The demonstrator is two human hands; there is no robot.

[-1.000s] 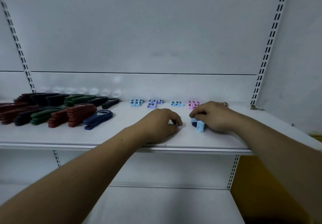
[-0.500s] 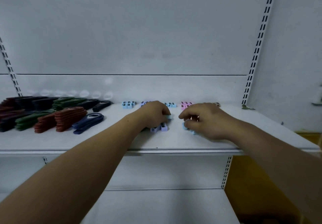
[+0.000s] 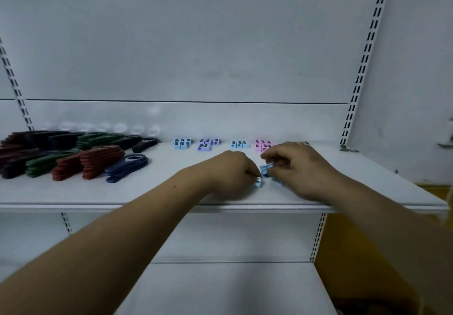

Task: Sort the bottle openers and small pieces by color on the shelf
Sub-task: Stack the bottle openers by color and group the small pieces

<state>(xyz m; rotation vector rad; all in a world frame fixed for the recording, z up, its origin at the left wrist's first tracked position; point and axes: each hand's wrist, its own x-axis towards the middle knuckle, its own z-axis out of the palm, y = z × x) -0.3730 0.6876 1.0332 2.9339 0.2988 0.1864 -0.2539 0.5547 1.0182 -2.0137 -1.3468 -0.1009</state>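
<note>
Closest in, two bare forearms reach up over the lower shelf (image 3: 220, 287), which sits under the shelf (image 3: 171, 192) that has all the stuff on it. Both hands are just past the shelf's front edge, a bit right of its middle, and nearly touching each other. The left hand (image 3: 230, 175) is knuckles-up with its fingers curled in, pinching a blue piece (image 3: 258, 182) at the fingertips. That piece is either on the shelf or barely off it, can't tell which. The right hand (image 3: 301, 170) is curled too, with thumb and forefinger pinching a second blue piece (image 3: 265, 167) slightly above the shelf surface. A third blue bit (image 3: 277, 183) pokes out from under its fingers. On the shelf's left half the openers are piled by colour: blue openers (image 3: 127, 166) nearest the middle, then red openers (image 3: 98, 159), then green openers (image 3: 41, 164) further toward the left end. The darker ones at the very end are too murky to call. Behind those, toward the shelf's back, there are more green ones plus black openers (image 3: 144, 144). Along the shelf's back edge the small pieces sit in four little clusters, left to right: light blue cluster (image 3: 181, 143), purple cluster (image 3: 207, 144), another blue cluster (image 3: 239, 144) and pink cluster (image 3: 262, 144). The pink one is right behind the right hand. A slotted upright (image 3: 362, 69) rises from the shelf's back right corner.
</note>
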